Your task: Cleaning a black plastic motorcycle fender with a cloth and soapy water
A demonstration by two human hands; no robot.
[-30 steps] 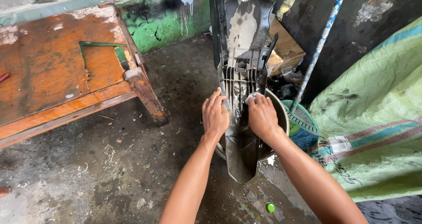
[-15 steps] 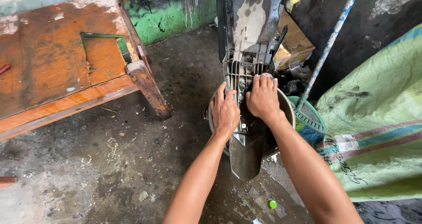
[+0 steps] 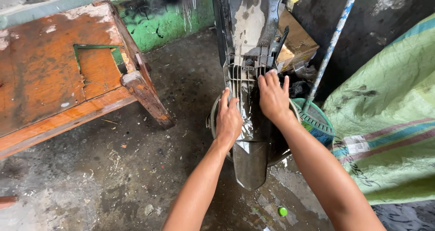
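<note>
A long, dirty black plastic motorcycle panel (image 3: pixel 249 27) with a grille section leans upright against the dark wall, its lower tip (image 3: pixel 250 167) reaching down over a round metal basin (image 3: pixel 212 117) on the floor. My left hand (image 3: pixel 229 117) lies flat on the panel's left side just below the grille, fingers together. My right hand (image 3: pixel 272 95) presses flat on the right side, a little higher, fingertips on the grille slats. The panel surface between the hands looks wet. Neither hand holds a separate object.
A worn orange wooden bench (image 3: pixel 59 81) stands at left with its leg (image 3: pixel 147 95) near the basin. A blue-white pole (image 3: pixel 331 45) leans at right, beside a green basket (image 3: pixel 317 122), a cardboard box (image 3: pixel 297 40) and a large green woven sack (image 3: pixel 389 117). A small green cap (image 3: pixel 282 211) lies on wet concrete.
Both hands have slid upward along the panel, the right hand further up onto the grille. The view has shifted slightly closer.
</note>
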